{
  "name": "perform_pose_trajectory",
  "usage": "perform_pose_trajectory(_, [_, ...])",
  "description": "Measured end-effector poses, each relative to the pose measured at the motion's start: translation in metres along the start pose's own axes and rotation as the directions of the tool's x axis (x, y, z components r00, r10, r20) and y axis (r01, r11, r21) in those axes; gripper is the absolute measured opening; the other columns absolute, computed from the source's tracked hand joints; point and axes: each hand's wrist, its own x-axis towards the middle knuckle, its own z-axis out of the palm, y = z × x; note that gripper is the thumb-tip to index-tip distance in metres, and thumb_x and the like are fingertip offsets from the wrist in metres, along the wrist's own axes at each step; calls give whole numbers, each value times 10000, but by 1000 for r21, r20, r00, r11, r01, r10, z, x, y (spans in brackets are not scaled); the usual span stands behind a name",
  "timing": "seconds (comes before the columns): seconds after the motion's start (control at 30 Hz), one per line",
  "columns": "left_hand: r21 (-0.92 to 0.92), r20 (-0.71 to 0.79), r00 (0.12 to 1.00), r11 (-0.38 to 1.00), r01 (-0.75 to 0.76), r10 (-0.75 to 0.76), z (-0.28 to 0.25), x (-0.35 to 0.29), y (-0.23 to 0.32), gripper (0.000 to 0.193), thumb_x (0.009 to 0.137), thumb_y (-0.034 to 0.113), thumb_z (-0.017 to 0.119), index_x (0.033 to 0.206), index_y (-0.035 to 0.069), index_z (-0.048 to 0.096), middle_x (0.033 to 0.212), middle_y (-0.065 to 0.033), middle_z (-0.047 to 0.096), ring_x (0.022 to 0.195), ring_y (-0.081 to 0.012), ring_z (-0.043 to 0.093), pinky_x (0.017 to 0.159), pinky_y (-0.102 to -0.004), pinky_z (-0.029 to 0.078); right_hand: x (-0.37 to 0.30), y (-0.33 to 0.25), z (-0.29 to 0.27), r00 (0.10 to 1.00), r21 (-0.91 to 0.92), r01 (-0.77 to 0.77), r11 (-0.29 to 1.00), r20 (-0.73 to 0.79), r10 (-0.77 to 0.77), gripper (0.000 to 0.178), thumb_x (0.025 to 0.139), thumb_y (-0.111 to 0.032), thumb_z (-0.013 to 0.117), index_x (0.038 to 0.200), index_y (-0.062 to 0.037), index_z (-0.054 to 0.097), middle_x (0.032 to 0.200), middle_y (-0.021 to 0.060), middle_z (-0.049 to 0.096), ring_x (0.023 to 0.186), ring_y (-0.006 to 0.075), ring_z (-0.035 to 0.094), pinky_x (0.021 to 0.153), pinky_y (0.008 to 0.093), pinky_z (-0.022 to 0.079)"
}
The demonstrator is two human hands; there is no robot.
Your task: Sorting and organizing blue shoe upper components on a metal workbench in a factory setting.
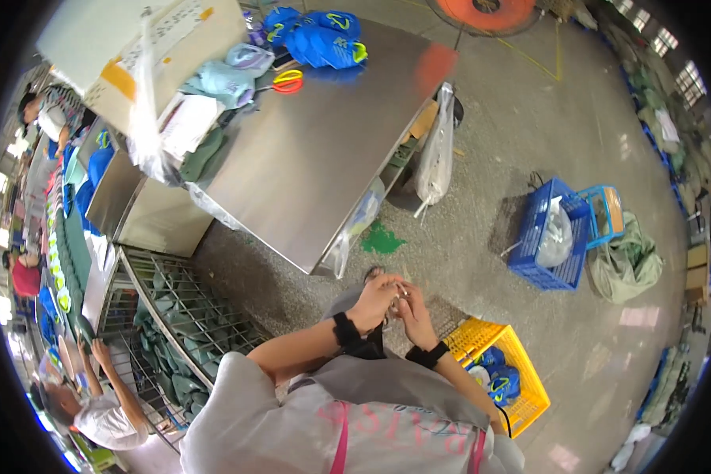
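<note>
My left hand [374,302] and my right hand [415,316] meet in front of my body, past the near edge of the steel table [292,174]. Both are closed, with fingertips pinched together around something small that I cannot make out. Each wrist wears a black band. At the table's far end lie blue printed fabric pieces [320,43], and near them a pair of scissors [287,81] with red and yellow handles. Light blue cloth [223,81] and white papers [188,122] sit along the table's left side.
A yellow crate [539,375] holding blue pieces stands by my right side. Farther right are a blue basket [541,267], a small stool [606,213] and a sack [630,265]. A wire cart [166,328] of dark green pieces stands left, beside another person [107,415].
</note>
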Motion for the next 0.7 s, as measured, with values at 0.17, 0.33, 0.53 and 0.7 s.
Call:
perform_pose_trajectory(0.17, [-392,27,968,888,239,-248,35,68,19,219,887,208,488,1025,38,503,837,-18,521,652,-122,516,505,-280,424,46,0,-37,1000,-158,17,987,3,-16,503,876,-137,524,1300,-33,274,1283,141,334,1181,224,383,920,313,391])
perform_pose_trajectory(0.33, [151,213,917,939,310,-338,25,159,44,555,874,276,512,1333,31,318,1227,-160,477,1124,-280,474,927,-403,372,135,71,-93,978,-187,-208,960,-72,198,132,787,-124,600,853,-10,590,813,122,613,763,198,609,631,323,487])
perform_pose_trajectory(0.53, [793,304,881,416,-445,363,-53,211,161,531,809,257,571,1267,57,390,1300,-216,378,1201,-363,379,965,-402,338,304,157,-166,787,-312,-616,723,-214,578,195,771,-189,606,820,-2,576,566,73,554,472,156,540,451,288,425])
perform_pose_trajectory(0.7, [987,-43,923,159,-20,382,-111,206,210,657,729,318,645,1284,89,380,1397,-197,229,1304,-387,164,942,-573,255,462,228,-198,717,146,-678,721,-83,692,317,759,-90,555,1063,-9,519,781,94,586,586,195,593,484,253,453])
